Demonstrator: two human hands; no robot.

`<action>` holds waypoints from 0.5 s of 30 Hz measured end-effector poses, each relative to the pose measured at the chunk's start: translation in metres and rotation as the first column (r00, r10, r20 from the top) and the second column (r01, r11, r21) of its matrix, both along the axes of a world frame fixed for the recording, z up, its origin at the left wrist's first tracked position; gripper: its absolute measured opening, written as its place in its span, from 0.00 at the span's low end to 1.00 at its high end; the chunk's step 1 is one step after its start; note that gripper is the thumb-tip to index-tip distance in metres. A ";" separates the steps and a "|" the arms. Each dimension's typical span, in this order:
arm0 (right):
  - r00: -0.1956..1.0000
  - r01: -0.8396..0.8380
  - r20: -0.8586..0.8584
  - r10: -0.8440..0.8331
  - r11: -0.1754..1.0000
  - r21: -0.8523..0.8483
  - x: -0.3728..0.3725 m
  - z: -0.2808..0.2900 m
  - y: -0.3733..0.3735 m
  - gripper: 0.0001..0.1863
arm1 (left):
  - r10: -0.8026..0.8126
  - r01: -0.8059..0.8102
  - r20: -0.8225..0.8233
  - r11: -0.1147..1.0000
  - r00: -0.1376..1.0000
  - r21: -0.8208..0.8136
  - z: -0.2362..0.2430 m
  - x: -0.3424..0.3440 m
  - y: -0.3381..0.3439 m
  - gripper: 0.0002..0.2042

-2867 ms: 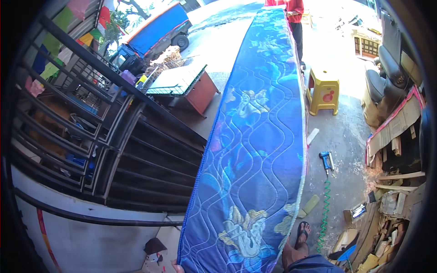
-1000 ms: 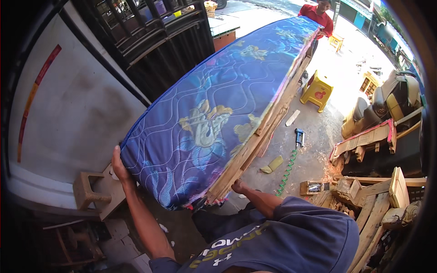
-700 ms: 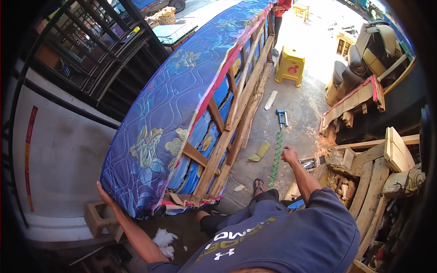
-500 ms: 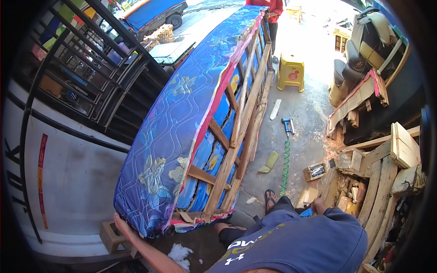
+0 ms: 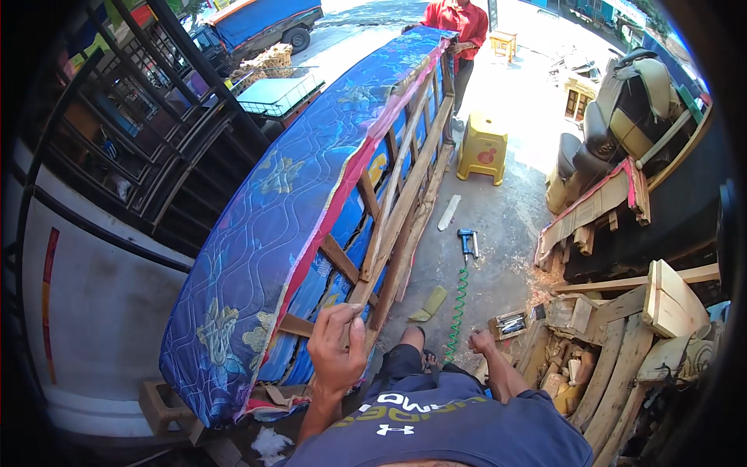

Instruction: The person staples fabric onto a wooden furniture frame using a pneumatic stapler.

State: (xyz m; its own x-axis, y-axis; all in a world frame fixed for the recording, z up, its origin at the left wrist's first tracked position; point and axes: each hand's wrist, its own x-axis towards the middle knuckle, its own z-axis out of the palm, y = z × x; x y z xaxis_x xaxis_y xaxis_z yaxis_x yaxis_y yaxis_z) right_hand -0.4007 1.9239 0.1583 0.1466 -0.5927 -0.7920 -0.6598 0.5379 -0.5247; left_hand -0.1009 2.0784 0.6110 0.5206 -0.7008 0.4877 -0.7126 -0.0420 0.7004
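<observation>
A long mattress-like piece (image 5: 257, 210) in quilted blue flowered fabric stands tilted on its side at my left. Its wooden slat frame (image 5: 405, 187) faces right, with pink cloth along the edge. In front of the frame's near end I hold up my left hand (image 5: 336, 354), fingers half bent and thumb apart, with nothing seen in it. My right hand (image 5: 482, 342) is curled into a loose fist beside my right thigh, near a small box of tools (image 5: 510, 324); nothing shows in it. A person in a red shirt (image 5: 455, 27) stands at the far end, one hand by the frame.
On the concrete lie a blue air gun (image 5: 467, 243) with a coiled green hose (image 5: 459, 303), a pale strip (image 5: 449, 212) and an olive scrap (image 5: 429, 303). Beyond stands a yellow stool (image 5: 482, 148). Wooden framing with offcuts (image 5: 615, 366) and old seats (image 5: 622, 124) fill the right side.
My left hand has left the mattress's near lower corner and risen in front of the frame. My right hand has moved left and forward from my side. The view has shifted.
</observation>
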 end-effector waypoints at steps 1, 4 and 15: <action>0.997 0.078 0.039 -0.073 0.986 -0.150 -0.006 -0.002 -0.043 0.19 | -0.106 0.111 0.118 0.993 0.987 -0.036 0.002 0.001 -0.027 0.09; 0.969 0.113 0.244 -0.027 0.932 -0.345 0.094 0.115 -0.115 0.23 | -0.101 0.102 0.038 0.994 0.994 -0.030 0.007 0.021 -0.075 0.10; 0.860 0.238 0.488 0.151 0.727 -0.644 0.232 0.304 -0.362 0.26 | -0.181 0.176 0.070 0.982 0.981 0.076 -0.049 0.087 -0.338 0.17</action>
